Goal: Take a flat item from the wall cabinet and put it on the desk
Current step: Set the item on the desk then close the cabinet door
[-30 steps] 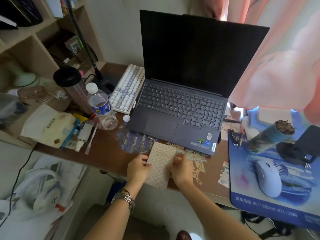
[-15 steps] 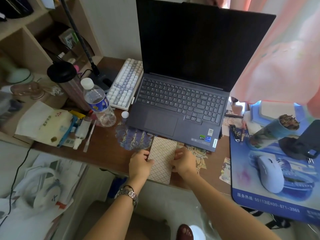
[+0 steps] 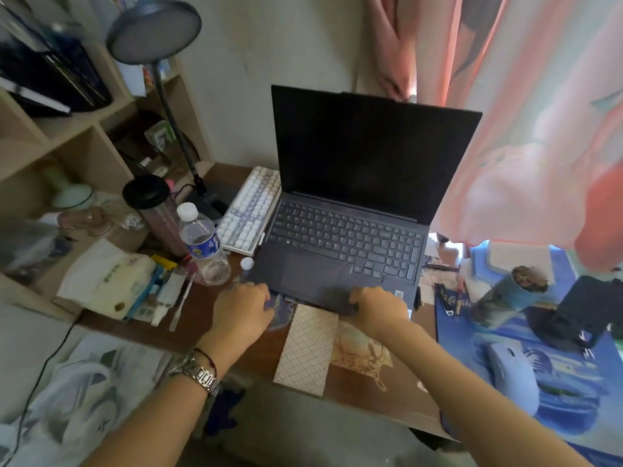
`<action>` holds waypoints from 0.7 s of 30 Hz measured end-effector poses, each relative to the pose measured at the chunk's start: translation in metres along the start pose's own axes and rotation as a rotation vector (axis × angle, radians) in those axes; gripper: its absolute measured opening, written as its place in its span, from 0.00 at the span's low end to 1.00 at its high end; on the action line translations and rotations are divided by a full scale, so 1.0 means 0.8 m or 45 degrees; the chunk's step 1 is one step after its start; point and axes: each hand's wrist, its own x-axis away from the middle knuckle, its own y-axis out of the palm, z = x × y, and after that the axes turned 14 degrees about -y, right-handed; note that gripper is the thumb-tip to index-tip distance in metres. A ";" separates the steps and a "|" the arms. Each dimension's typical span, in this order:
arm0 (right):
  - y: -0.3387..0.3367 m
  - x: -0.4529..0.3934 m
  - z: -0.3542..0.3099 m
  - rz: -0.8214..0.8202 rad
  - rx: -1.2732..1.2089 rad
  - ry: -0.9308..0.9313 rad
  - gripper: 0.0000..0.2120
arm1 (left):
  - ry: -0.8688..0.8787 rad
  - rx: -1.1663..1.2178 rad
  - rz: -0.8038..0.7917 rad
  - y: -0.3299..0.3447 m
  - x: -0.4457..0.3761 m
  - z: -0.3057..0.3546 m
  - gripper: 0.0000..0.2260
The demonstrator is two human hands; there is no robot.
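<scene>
A home study corner: cluttered desk (image 3: pixel 209 318), laptop (image 3: pixel 347 210), shelves (image 3: pixel 77 129), curtain (image 3: pixel 526 129).

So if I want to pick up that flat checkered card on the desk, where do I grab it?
Pinch the near short edge of the checkered card. It lies flat, so there is nothing to grip from above, but that end seems to poke out past the desk front edge. Come from your side, thumb on top and fingers underneath. The laptop blocks the far end.

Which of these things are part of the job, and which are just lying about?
Part of the job: checked flat item, desk, left hand, right hand.

Lying about: laptop, water bottle, white keyboard, mouse, lamp.
</scene>
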 end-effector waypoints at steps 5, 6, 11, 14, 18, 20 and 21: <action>-0.096 0.034 -0.007 0.242 0.204 -0.193 0.14 | 0.089 -0.104 0.279 -0.100 0.003 0.017 0.12; -0.115 0.041 -0.010 0.306 0.232 -0.233 0.14 | 0.093 -0.134 0.323 -0.120 0.005 0.022 0.12; -0.207 0.076 -0.023 0.592 0.329 -0.410 0.15 | 0.130 -0.319 0.543 -0.220 0.019 0.048 0.13; -0.261 0.101 -0.031 0.776 0.370 -0.505 0.15 | 0.136 -0.335 0.640 -0.278 0.033 0.063 0.11; -0.332 0.127 -0.042 1.004 0.372 -0.563 0.12 | 0.170 -0.405 0.793 -0.356 0.048 0.083 0.11; -0.374 0.134 -0.049 1.132 0.363 -0.575 0.13 | 0.177 -0.443 0.845 -0.400 0.048 0.096 0.12; -0.395 0.137 -0.054 1.184 0.366 -0.566 0.14 | 0.179 -0.449 0.876 -0.423 0.046 0.104 0.13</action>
